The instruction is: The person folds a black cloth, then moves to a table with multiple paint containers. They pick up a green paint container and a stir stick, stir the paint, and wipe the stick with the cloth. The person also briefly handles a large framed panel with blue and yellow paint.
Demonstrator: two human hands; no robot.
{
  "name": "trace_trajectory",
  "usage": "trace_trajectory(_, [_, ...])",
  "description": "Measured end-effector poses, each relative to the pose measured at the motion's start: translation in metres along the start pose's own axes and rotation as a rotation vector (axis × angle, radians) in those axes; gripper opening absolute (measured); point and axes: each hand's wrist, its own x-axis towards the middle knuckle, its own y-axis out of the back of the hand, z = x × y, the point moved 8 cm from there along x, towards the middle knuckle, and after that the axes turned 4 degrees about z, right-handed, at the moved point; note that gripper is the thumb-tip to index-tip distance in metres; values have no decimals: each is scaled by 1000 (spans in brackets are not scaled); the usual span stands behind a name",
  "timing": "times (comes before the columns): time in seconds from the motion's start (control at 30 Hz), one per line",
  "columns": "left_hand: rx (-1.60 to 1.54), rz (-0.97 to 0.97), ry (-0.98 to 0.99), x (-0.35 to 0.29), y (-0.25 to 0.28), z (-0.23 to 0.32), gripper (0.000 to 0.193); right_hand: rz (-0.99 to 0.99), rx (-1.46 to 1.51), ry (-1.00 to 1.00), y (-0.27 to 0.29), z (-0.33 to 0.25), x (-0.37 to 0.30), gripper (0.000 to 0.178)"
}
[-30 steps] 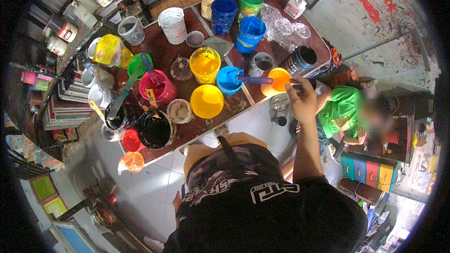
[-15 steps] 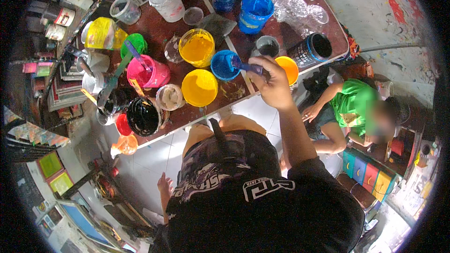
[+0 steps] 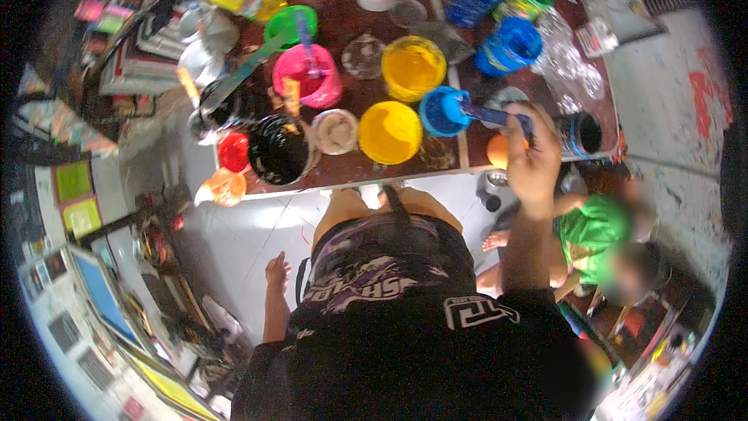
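Observation:
My right hand [image 3: 534, 160] is closed around a purple-blue spatula [image 3: 491, 114] at the table's near edge. The spatula's paint-covered end rests at the right rim of a small tub of blue paint [image 3: 446, 111]. Left of that tub stand two yellow paint tubs, one nearer [image 3: 389, 132] and one farther [image 3: 413, 68]. A small orange paint tub [image 3: 496, 150] sits partly hidden behind my right hand. Hanging low at my left side, away from the table, my left hand [image 3: 278, 271] has its fingers loosely apart and holds nothing.
Pink [image 3: 327, 90], black [image 3: 279, 150] and red paint tubs [image 3: 233, 152] crowd the table's left side. Blue buckets [image 3: 509, 47] and crumpled clear plastic [image 3: 562, 54] lie at the far right. A person in a green shirt [image 3: 596, 226] sits at right, beyond my arm.
The whole view has turned, shifting the table contents rightward. My right hand still grips the spatula, whose painted end now shows more at the blue tub's rim. My left hand still hangs at my side.

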Motion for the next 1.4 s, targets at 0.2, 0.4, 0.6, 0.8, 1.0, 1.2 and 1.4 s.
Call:
trace_trajectory(0.2, [-136,83,-45,-5,-5,-6,44,-162,-51,26,-42,9,-7,13])
trace_trajectory(0.4, [-177,78,8,5,-13,-24,37,-198,-14,-87,-54,15,-7,12])
trace_trajectory(0.6, [-217,70,40,3,-9,-17,38,-202,-35,-157,-61,26,-1,11])
trace_trajectory(0.8, [-52,-23,73,56,-7,-43,47,-187,-27,-233,-66,18,-4,12])
trace_trajectory(1.0, [-97,-59,-54,76,11,-24,50,-153,-52,-131,-72,22,-8,11])
trace_trajectory(1.2, [51,-44,-173,103,21,-12,47,-99,-69,-110,-70,15,-16,11])
trace_trajectory(1.4, [-125,50,-35,71,37,-2,45,-75,-45,-270,-70,17,-24,12])
